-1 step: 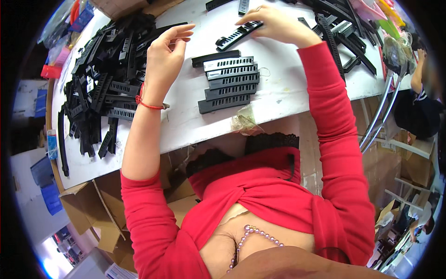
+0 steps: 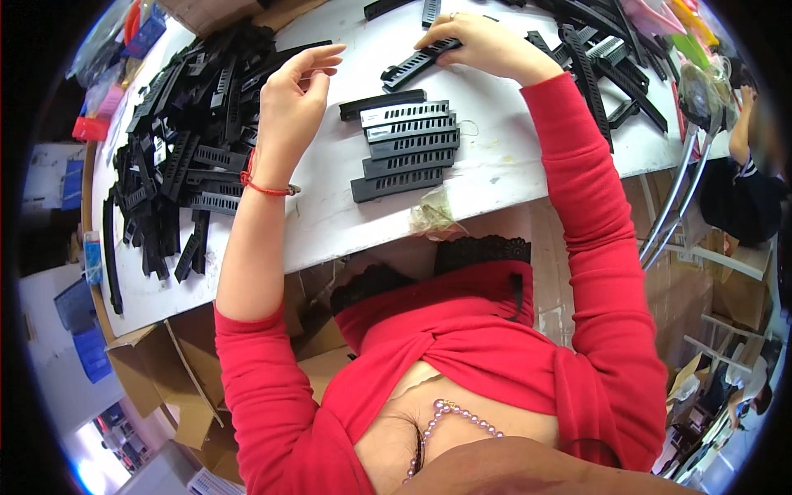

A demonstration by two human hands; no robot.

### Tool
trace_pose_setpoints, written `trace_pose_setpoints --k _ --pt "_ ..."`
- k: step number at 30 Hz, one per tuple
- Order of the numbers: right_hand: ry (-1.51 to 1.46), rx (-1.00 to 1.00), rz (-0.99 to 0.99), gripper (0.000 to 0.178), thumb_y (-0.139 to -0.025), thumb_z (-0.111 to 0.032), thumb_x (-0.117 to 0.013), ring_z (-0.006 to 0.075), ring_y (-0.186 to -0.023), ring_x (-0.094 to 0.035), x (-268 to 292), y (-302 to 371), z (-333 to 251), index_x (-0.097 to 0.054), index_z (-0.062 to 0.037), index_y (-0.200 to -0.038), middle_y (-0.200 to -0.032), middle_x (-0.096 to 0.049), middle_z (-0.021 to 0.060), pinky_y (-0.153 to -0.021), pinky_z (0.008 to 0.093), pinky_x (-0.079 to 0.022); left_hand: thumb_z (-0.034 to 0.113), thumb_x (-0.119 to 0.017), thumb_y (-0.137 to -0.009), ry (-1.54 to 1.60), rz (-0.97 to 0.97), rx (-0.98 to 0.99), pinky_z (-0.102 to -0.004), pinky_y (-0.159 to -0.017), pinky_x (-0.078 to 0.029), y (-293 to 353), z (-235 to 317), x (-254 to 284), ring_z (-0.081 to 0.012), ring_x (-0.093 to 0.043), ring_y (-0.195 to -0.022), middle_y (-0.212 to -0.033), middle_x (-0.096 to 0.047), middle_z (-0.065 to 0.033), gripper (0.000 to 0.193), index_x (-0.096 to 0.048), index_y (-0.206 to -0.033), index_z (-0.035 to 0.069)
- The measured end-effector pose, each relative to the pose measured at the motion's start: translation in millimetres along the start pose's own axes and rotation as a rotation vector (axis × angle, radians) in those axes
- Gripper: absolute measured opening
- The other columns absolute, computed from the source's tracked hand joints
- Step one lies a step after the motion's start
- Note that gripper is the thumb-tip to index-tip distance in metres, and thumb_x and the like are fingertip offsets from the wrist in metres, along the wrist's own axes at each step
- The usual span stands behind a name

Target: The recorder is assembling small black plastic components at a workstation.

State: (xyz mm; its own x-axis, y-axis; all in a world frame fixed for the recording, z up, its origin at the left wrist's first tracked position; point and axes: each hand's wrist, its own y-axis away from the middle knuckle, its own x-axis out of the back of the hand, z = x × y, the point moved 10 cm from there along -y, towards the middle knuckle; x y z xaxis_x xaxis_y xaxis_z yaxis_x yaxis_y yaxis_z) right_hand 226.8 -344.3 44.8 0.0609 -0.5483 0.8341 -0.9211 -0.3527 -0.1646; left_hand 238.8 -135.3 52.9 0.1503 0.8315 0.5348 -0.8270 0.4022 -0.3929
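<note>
My right hand (image 2: pixel 487 48) pinches the right end of a black slotted plastic strip (image 2: pixel 410 69), which lies slantwise near the far middle of the white table. My left hand (image 2: pixel 299 99) is open, its fingers stretched to the right, with nothing in it. It is between a big heap of black slotted strips (image 2: pixel 177 157) on the left and a row of several strips (image 2: pixel 408 157) laid side by side in the middle. Another black strip (image 2: pixel 382 105) sits at the far end of that row, slightly askew.
More black strips (image 2: pixel 606 70) are piled at the right of the white table (image 2: pixel 330 223). A crumpled clear plastic scrap (image 2: pixel 435 212) lies at the front edge. Cardboard boxes (image 2: pixel 177 371) stand below left. Metal tubes (image 2: pixel 685 190) and another person (image 2: pixel 742 186) are at the right.
My right hand has shifted slightly left, and its fingers have closed on the end of the slotted strip. My left hand has stayed where it was.
</note>
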Motion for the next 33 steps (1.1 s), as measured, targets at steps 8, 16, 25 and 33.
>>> trace_pose_setpoints --k 8,16,25,33 --pt "0.367 -0.002 1.03 0.029 -0.079 -0.003 -0.069 0.0341 -0.099 -0.061 159.9 47.0 19.5 -0.071 -0.0061 -0.107 -0.1 -0.067 0.0143 -0.091 0.0398 -0.047 -0.002 -0.053 -0.09 -0.013 0.098 -0.019 -0.0293 -0.086 -0.055 3.1 2.7 13.5 -0.018 -0.071 -0.095 -0.106 -0.073 -0.0121 0.034 -0.07 -0.118 0.007" --pt "0.342 -0.113 0.657 0.04 -0.09 -0.046 -0.069 0.0307 -0.088 -0.071 85.3 -21.4 68.3 -0.072 -0.0097 -0.108 -0.099 -0.073 0.014 -0.076 0.0371 -0.056 -0.002 -0.056 -0.093 -0.277 0.151 -0.215 -0.0305 -0.086 -0.055 12.6 35.1 18.1 -0.0229 -0.07 -0.095 -0.106 -0.071 -0.0129 0.03 -0.068 -0.119 0.005" --pt "0.536 -0.242 0.467 0.046 -0.079 -0.02 -0.071 0.0328 -0.096 -0.069 26.5 -44.7 52.9 -0.063 -0.0089 -0.123 -0.098 -0.074 0.0124 -0.085 0.0415 -0.055 0.001 -0.057 -0.094 -0.307 0.145 -0.197 -0.0293 -0.084 -0.055 15.1 37.2 17.9 -0.0202 -0.07 -0.093 -0.11 -0.071 -0.0128 0.029 -0.068 -0.119 0.006" --pt "0.495 0.579 0.624 0.039 -0.079 0.0 -0.073 0.0203 -0.09 -0.063 26.4 17.4 -109.3 -0.071 -0.0156 -0.115 -0.103 -0.071 -0.0007 -0.085 0.0311 -0.053 0.026 -0.051 -0.104 0.749 0.02 0.34 -0.0342 -0.096 -0.054 6.0 -22.3 2.7 -0.0228 -0.07 -0.099 -0.111 -0.07 -0.016 0.038 -0.06 -0.128 -0.002"
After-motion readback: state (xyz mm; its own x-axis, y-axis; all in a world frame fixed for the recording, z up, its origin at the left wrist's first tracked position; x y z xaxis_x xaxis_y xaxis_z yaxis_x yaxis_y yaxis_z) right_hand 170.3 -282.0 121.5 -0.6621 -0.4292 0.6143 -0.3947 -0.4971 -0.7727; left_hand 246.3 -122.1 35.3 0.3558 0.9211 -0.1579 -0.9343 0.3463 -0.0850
